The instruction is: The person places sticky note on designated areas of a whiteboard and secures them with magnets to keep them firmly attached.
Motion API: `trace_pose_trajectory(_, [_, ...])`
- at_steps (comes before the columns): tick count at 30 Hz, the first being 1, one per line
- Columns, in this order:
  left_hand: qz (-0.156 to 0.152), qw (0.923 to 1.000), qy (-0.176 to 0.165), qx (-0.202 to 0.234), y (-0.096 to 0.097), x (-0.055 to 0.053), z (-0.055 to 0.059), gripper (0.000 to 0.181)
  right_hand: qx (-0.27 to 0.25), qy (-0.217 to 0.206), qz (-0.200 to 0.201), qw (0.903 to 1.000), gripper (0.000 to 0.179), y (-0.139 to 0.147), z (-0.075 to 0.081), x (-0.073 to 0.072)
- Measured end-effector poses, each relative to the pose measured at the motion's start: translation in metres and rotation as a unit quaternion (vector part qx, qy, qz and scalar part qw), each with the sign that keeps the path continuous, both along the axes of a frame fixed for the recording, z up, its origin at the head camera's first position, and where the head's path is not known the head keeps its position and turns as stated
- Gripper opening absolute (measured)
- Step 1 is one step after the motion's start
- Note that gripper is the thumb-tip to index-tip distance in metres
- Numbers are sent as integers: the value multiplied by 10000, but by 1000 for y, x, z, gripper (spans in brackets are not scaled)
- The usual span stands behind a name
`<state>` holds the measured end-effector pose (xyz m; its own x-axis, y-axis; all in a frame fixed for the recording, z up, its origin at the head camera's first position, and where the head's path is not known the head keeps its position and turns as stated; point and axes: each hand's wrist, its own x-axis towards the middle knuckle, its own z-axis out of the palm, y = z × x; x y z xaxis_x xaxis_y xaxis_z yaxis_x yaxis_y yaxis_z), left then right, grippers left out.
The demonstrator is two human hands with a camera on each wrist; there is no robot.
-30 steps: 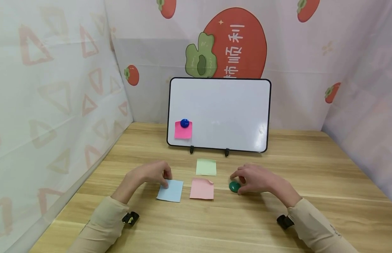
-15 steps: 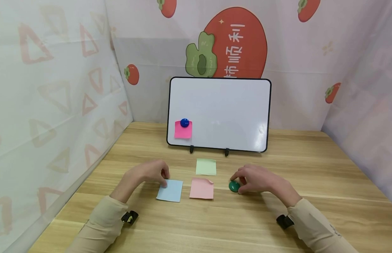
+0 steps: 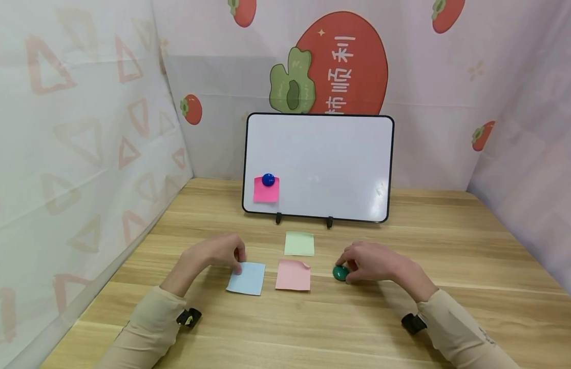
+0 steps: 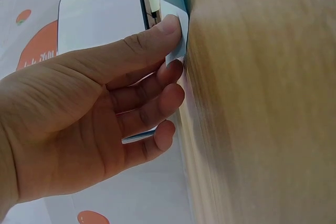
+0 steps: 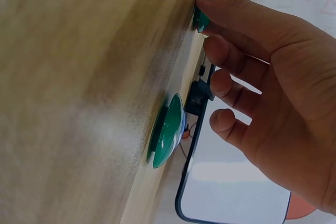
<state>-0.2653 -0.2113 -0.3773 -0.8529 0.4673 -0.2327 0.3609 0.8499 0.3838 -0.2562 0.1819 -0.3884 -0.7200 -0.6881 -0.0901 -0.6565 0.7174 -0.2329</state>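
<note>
My left hand [image 3: 220,251] pinches the near-left corner area of a light blue sticky note [image 3: 248,281] lying on the table. In the left wrist view, the thumb presses the note's lifted corner [image 4: 173,32] and the other fingers curl below. My right hand [image 3: 370,261] grips a round green magnet [image 3: 340,273] by its edge, between thumb and index finger. A second green magnet [image 5: 169,132] appears in the right wrist view, beside the curled fingers; the hand hides it in the head view. Between the hands lie a pink sticky note [image 3: 293,275] and a pale green sticky note [image 3: 299,244].
A whiteboard [image 3: 331,159] stands on black feet at the back. On its lower left, a blue magnet [image 3: 268,179] holds a bright pink sticky note [image 3: 266,193]. Printed cloth [image 3: 220,143] surrounds the wooden table [image 3: 285,328] at the back and sides.
My right index finger has come down slightly closer to the green magnet. The left hand and the sticky notes have hardly moved.
</note>
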Motion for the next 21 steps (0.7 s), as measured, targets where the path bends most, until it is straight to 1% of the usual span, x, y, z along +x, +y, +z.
trace_pose_trajectory(6, [24,9999,-78,90,1,0,-1,19,1,64,101,9999,27,1,-1,0])
trace_pose_trajectory(14, [-76,9995,-114,295,-3,-4,-4,18,0,77,132,9999,27,2,-2,-1])
trace_pose_trajectory(21, [-99,9976,-225,644,-5,-4,-4,14,-31,43,128,9999,26,2,-2,-1])
